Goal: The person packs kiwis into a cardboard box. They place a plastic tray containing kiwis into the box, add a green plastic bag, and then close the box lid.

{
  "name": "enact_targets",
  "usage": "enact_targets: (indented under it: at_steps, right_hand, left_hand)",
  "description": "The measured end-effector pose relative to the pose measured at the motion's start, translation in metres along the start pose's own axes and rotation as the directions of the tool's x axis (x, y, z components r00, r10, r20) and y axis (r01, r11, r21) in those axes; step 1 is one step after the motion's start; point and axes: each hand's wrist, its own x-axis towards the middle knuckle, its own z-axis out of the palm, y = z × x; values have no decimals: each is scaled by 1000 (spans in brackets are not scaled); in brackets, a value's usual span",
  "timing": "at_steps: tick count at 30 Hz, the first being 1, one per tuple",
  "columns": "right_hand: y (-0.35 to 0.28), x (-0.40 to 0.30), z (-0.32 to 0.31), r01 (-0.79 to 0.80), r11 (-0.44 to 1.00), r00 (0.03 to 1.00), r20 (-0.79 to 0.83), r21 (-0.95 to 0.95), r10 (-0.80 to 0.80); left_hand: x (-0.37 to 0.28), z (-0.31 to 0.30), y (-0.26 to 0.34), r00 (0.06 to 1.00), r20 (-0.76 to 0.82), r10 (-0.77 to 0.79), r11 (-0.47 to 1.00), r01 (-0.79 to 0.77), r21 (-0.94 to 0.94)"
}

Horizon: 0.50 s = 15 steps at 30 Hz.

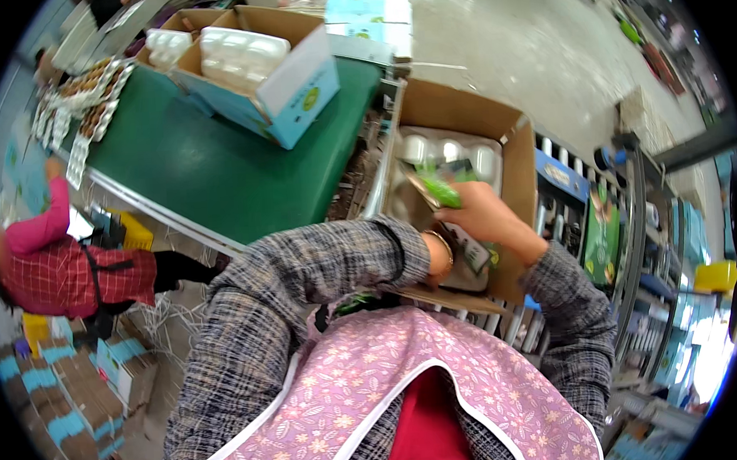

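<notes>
My right hand (483,214) grips a green printed packet (438,189), blurred, above an open cardboard box (518,159) before me. My left hand (437,257), with a bracelet at the wrist, reaches into the near side of the same box; its fingers are mostly hidden, so its grip cannot be told. Inside lies a whitish plastic tray with rounded cups (449,151). Under my right hand, a dark and white printed packet (472,249) rests on the tray.
The box stands on a roller conveyor (552,220). A green belt (215,169) at the left carries boxes with plastic trays (244,55) and egg trays (97,113). A co-worker in a red checked apron (96,275) stands beyond it. A green printed box (601,236) lies at the right.
</notes>
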Motion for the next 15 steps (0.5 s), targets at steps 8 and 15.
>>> enact_targets:
  at_steps: [8, 15]
  right_hand:
    - [-140, 170, -96, 370, 926, 905, -258, 81, -339]
    - [-177, 325, -24, 363, 897, 888, -199, -251, -415]
  left_hand:
    - [52, 0, 18, 993, 54, 108, 993, -110, 41]
    - [-28, -7, 14, 910, -257, 326, 911, -375, -173]
